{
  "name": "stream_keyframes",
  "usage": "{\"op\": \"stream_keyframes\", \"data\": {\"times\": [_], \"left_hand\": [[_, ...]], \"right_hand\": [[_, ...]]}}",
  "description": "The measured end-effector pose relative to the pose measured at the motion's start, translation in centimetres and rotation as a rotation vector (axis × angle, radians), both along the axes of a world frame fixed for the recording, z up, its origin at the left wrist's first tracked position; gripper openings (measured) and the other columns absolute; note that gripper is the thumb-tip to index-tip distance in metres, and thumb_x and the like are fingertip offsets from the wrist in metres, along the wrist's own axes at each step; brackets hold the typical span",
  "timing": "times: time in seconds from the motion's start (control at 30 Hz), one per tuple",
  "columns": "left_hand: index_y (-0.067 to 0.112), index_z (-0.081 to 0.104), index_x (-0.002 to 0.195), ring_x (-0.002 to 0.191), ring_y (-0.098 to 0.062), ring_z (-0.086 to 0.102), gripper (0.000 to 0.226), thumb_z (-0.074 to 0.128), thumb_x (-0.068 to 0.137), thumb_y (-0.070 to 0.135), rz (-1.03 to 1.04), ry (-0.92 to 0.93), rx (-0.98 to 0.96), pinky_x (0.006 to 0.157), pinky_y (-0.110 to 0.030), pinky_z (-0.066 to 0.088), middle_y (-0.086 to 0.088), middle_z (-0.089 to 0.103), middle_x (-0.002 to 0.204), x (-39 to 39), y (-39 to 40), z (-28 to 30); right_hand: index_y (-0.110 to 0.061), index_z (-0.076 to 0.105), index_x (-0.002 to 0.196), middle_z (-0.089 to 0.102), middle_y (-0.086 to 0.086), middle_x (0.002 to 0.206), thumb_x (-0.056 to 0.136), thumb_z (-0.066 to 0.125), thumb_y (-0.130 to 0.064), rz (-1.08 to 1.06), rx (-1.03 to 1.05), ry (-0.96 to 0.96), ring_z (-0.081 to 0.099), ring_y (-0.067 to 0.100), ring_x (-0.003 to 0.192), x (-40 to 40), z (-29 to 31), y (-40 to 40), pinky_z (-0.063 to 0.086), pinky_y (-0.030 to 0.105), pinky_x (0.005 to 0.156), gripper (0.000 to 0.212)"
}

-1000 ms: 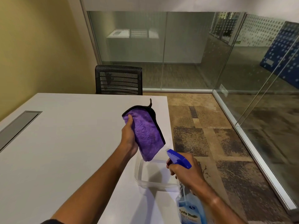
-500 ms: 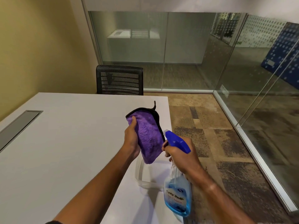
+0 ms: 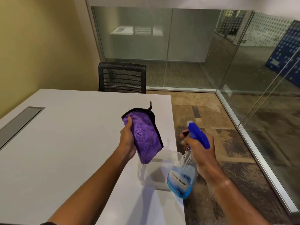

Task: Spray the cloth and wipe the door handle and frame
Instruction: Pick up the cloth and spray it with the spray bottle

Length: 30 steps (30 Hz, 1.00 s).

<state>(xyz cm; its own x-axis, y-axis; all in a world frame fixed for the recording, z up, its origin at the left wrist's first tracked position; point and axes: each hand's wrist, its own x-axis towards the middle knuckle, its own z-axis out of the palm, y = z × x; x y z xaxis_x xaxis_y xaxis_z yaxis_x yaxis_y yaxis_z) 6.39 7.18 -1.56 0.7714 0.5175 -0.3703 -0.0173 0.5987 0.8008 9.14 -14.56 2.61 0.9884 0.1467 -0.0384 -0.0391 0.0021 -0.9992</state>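
Left hand (image 3: 128, 140) is gripping the purple cloth (image 3: 145, 137), thumb pressing on its upper edge, fingers hidden behind it. Cloth is hanging folded with a black trim and a small loop sticking up at the top, held in the air over the counter (image 3: 65, 143) near the counter's right edge.

Right hand (image 3: 198, 150) is clenching around the neck of the spray bottle (image 3: 182, 177), fingers sitting at the trigger under the blue spray head (image 3: 197, 134). Nozzle is pointing up and toward the cloth; bottle and cloth are apart, not touching. Bottle body is tilting down-left, blue liquid pooling in the lower part, label too blurred to read. It's hanging over the counter's right edge, partly over the floor.

A clear plastic container (image 3: 159, 169) is sitting on the counter right below the cloth, at the counter's right edge; the bottle is overlapping its right side in view. Can't tell if anything is in it.

A grey recessed panel (image 3: 21, 122) is sitting in the counter, far left of the cloth. A black mesh chair (image 3: 122, 77) is standing at the counter's far side. Glass partition walls (image 3: 186, 46) are running beyond the chair and along the right of the counter, with patterned carpet (image 3: 219, 127) between.

Door handle and frame: can't pick them out for certain among the glass panels.
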Motion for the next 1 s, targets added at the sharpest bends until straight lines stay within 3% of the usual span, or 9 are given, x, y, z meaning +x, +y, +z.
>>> {"op": "stream_keyframes", "data": {"times": [0.13, 0.23, 0.33, 0.43, 0.57, 0.8, 1.0], "left_hand": [[0.019, 0.065, 0.115, 0.096, -0.025, 0.073, 0.044, 0.047, 0.098, 0.056, 0.005, 0.011, 0.008, 0.072, -0.035, 0.059, -0.005, 0.077, 0.103, -0.6, 0.6, -0.5], [0.021, 0.066, 0.113, 0.092, -0.023, 0.074, 0.043, 0.046, 0.099, 0.056, -0.005, 0.016, 0.013, 0.07, -0.034, 0.059, -0.002, 0.078, 0.097, -0.9, 1.0, -1.0], [0.02, 0.066, 0.113, 0.088, -0.021, 0.076, 0.043, 0.046, 0.099, 0.056, -0.014, 0.019, 0.019, 0.067, -0.033, 0.06, -0.003, 0.078, 0.097, -1.1, 1.2, -1.3], [0.021, 0.066, 0.111, 0.086, -0.019, 0.076, 0.042, 0.046, 0.099, 0.055, -0.021, 0.017, 0.028, 0.065, -0.032, 0.06, -0.002, 0.078, 0.096, -1.3, 1.4, -1.5], [0.02, 0.066, 0.111, 0.088, -0.02, 0.076, 0.042, 0.045, 0.1, 0.054, -0.036, 0.013, 0.024, 0.066, -0.032, 0.061, -0.002, 0.078, 0.096, -1.6, 1.5, -1.8], [0.02, 0.066, 0.114, 0.089, -0.02, 0.076, 0.043, 0.045, 0.1, 0.055, -0.059, 0.012, 0.031, 0.065, -0.032, 0.061, -0.003, 0.078, 0.099, -1.6, 1.6, -1.7], [0.021, 0.065, 0.113, 0.089, -0.02, 0.076, 0.041, 0.045, 0.1, 0.054, -0.084, -0.005, 0.038, 0.069, -0.033, 0.061, -0.002, 0.078, 0.097, -1.2, 1.1, -1.0]], "right_hand": [[-0.016, 0.069, 0.098, 0.07, 0.001, 0.089, 0.079, 0.071, -0.006, -0.144, 0.051, -0.033, 0.062, 0.006, 0.07, 1.2, -0.9, 0.9, 0.048, 0.017, 0.053, 0.022], [-0.037, 0.068, 0.093, 0.066, -0.016, 0.085, 0.083, 0.073, -0.015, -0.176, 0.026, -0.079, 0.061, 0.003, 0.067, 1.3, -2.7, 2.0, 0.051, 0.019, 0.053, 0.025], [-0.029, 0.064, 0.087, 0.065, -0.005, 0.082, 0.086, 0.071, -0.013, -0.21, 0.001, -0.126, 0.06, 0.006, 0.069, 1.4, -4.9, 2.7, 0.053, 0.019, 0.056, 0.017], [-0.028, 0.061, 0.085, 0.061, -0.005, 0.077, 0.088, 0.07, -0.012, -0.235, -0.039, -0.155, 0.058, 0.002, 0.066, 1.5, -6.8, 3.2, 0.052, 0.024, 0.057, 0.019], [-0.023, 0.06, 0.088, 0.061, 0.009, 0.082, 0.089, 0.07, -0.014, -0.247, -0.08, -0.187, 0.055, 0.019, 0.07, 1.5, -8.6, 3.4, 0.051, 0.038, 0.062, 0.013], [-0.012, 0.061, 0.095, 0.06, 0.003, 0.08, 0.088, 0.072, -0.015, -0.238, -0.07, -0.208, 0.053, 0.014, 0.068, 1.4, -9.5, 3.4, 0.05, 0.034, 0.061, 0.013], [-0.034, 0.055, 0.1, 0.058, 0.004, 0.094, 0.081, 0.078, -0.03, -0.2, -0.159, -0.166, 0.058, 0.029, 0.089, 0.6, -9.9, 2.6, 0.053, 0.055, 0.083, 0.03]]}}
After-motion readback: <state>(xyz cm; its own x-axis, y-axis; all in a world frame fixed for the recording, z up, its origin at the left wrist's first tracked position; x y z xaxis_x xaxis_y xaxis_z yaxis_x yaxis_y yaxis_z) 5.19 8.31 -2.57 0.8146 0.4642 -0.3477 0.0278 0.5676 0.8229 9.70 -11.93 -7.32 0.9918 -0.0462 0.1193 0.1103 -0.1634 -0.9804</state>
